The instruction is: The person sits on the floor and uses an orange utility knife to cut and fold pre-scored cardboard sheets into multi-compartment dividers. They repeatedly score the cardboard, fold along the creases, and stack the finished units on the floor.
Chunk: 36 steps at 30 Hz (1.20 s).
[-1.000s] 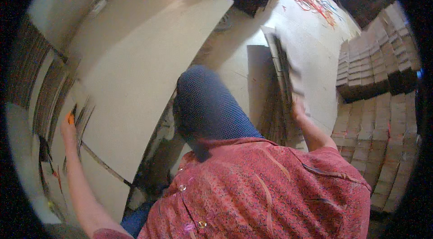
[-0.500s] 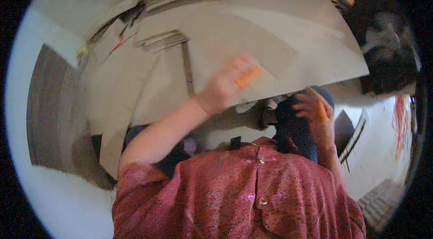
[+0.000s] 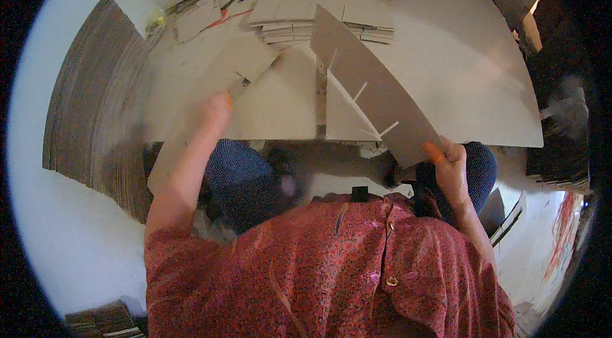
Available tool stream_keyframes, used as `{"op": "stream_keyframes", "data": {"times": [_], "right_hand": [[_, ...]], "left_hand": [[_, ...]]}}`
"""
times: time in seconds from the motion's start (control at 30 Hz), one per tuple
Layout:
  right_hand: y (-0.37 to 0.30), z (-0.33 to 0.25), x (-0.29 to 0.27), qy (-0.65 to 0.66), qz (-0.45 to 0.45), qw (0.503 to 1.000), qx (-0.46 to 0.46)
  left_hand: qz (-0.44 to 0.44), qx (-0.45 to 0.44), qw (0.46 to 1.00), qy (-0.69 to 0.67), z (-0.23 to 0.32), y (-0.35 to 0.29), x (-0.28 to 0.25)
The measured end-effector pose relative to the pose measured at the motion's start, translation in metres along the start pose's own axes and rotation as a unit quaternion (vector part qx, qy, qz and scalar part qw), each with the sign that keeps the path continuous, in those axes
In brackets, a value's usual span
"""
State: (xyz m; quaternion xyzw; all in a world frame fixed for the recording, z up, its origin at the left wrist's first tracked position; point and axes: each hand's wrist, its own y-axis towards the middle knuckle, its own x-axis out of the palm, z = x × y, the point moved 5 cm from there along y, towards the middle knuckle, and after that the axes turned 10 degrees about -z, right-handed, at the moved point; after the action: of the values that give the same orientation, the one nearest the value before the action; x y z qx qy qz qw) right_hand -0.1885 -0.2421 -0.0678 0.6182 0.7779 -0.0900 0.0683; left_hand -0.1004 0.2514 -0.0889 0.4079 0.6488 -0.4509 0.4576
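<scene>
Right hand [image 3: 452,162] pinched on near end of slotted cardboard strip [image 3: 386,99]; strip's long axis angles forward-left from it, over bench [image 3: 478,95]. Right hand nearer; left hand [image 3: 218,110] well apart, at pale cardboard piece [image 3: 250,51], blurred, can't tell if gripping.

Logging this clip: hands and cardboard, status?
Right hand gripping slotted cardboard strip. Left hand at pale cardboard piece, grip blurred. Strip's tip overlaps cardboard stack in view.
</scene>
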Motion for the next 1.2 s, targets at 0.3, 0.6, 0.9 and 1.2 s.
{"op": "stream_keyframes", "data": {"times": [0.3,0.6,0.9,1.2], "right_hand": [[0.019,-0.082,0.039,-0.034,0.030,0.983,-0.176],[0.015,-0.086,0.020,-0.139,0.018,0.978,-0.154],[0.002,-0.069,0.010,-0.274,0.045,0.940,-0.200],[0.077,-0.110,0.062,-0.469,-0.118,0.873,-0.070]], "left_hand": [[0.026,0.220,0.963,-0.151,0.062,-0.029,-0.089],[-0.090,0.422,0.848,-0.309,0.212,-0.139,-0.126],[0.257,0.378,0.873,-0.166,0.178,-0.090,-0.091],[0.102,0.139,0.985,0.028,0.069,-0.007,-0.038]]}}
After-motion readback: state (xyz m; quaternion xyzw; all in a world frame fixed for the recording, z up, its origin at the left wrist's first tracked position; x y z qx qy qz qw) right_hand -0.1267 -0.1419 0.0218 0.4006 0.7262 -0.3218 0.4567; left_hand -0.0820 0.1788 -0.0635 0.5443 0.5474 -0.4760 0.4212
